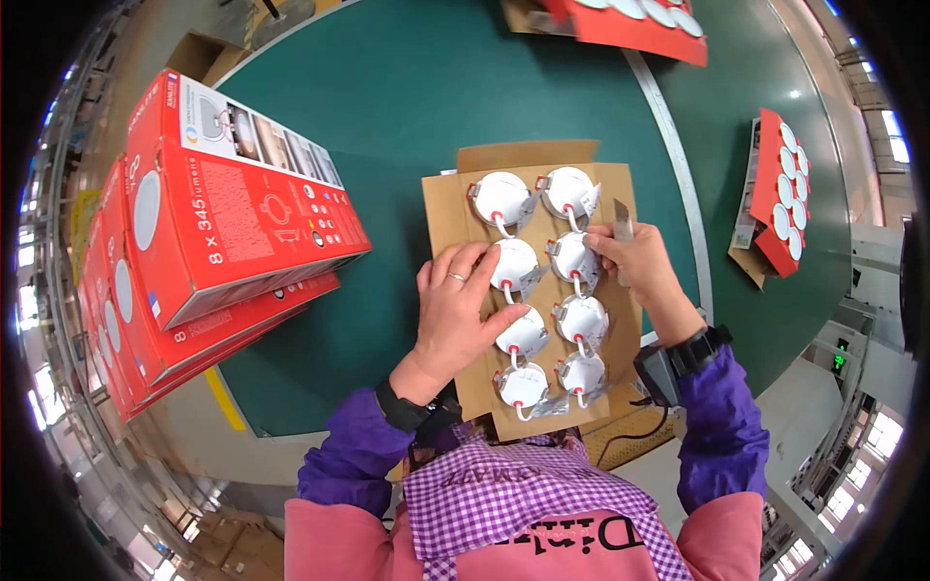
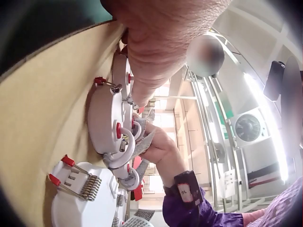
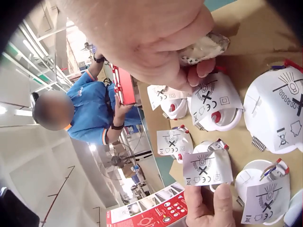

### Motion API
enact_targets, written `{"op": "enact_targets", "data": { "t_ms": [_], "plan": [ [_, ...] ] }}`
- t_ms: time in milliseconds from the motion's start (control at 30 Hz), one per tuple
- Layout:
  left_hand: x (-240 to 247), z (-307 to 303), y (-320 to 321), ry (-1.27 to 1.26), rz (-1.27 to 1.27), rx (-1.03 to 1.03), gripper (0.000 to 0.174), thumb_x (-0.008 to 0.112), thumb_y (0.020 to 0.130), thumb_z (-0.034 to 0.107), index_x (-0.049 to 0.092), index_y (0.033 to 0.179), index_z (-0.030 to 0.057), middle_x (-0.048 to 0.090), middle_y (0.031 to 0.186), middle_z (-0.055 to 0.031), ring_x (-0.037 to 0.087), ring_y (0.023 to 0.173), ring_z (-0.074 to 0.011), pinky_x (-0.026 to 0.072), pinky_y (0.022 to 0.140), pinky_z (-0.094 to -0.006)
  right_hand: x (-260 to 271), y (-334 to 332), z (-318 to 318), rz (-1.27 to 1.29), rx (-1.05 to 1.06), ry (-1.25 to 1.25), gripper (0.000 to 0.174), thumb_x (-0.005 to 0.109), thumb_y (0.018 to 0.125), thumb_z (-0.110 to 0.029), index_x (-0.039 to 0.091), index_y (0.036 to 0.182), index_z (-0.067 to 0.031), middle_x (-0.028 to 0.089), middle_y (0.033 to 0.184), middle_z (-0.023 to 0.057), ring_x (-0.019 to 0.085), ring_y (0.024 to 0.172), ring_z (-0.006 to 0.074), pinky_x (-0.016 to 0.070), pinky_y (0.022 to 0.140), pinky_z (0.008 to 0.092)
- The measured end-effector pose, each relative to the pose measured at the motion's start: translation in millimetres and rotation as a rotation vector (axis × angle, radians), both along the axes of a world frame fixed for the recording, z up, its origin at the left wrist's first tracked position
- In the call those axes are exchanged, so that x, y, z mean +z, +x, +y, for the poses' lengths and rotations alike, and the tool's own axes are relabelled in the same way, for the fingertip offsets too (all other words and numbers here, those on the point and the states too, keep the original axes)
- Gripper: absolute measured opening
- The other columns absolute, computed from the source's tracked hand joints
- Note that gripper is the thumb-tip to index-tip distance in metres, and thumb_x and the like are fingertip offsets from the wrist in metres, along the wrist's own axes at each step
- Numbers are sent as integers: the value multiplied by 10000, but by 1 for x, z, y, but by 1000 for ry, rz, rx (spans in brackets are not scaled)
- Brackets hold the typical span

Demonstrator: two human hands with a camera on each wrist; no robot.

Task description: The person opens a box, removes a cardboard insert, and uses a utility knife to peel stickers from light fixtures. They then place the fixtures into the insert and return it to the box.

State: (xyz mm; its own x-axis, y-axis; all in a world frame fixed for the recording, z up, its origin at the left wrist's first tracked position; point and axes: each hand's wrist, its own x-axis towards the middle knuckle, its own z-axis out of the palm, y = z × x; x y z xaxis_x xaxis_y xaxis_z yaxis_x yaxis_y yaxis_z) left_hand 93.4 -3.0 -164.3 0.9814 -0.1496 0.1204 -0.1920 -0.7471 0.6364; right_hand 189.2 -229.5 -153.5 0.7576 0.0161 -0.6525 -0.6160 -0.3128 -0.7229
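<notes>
Several round white downlights with spring clips and paper labels sit in two columns on a cardboard panel [image 1: 446, 208]. The left hand [image 1: 455, 305], a ring on one finger, reaches in from the left with its index finger and thumb spread. Their tips touch the left column, around its second downlight [image 1: 513, 261]. Over the right column, the right hand [image 1: 635, 257] grips a small knife [image 1: 622, 211], its blade pointing away from the body. The knife's pale wrapped handle [image 3: 206, 49] shows in the right wrist view. That hand's thumb and fingertips are at a downlight [image 3: 217, 101] and its label.
Red printed boxes [image 1: 247, 208] are stacked on the green table [image 1: 387, 97] at the left. More red boxes of downlights stand at the far edge [image 1: 630, 29] and the right [image 1: 775, 194]. A person in blue [image 3: 94, 106] holds a red box across the table.
</notes>
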Motion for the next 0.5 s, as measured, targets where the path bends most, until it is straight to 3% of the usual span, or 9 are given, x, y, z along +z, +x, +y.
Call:
{"op": "enact_targets", "data": {
  "t_ms": [100,167,233,500],
  "plan": [
    [-1,0,0,-18,-16,7,644,765,688,347,555,1186,-1,510,1201,-109,448,1130,-299,326,936,-426,10,-9,8,-221,30,-205,158,673,817,-111,674,875,36,590,620,32,524,545,78,415,482,258],
    [-1,1,0,-17,-18,13,648,763,694,350,548,1196,1,510,1205,-109,450,1129,-298,327,939,-425,28,-16,23,-494,186,-345,172,637,835,-129,670,876,35,593,611,62,538,526,86,425,478,273],
    [-2,1,0,-19,-17,5,652,760,699,349,541,1208,4,509,1206,-110,450,1127,-299,326,942,-427,45,-13,48,-134,263,-210,185,620,841,-148,665,887,25,607,619,75,572,454,134,445,442,292],
    [-3,2,-2,-25,-1,10,659,744,713,377,536,1219,11,494,1220,-108,444,1134,-291,320,948,-424,17,7,75,61,315,-68,138,650,811,-105,616,824,28,611,634,69,583,449,123,454,377,246]
  ]
}}
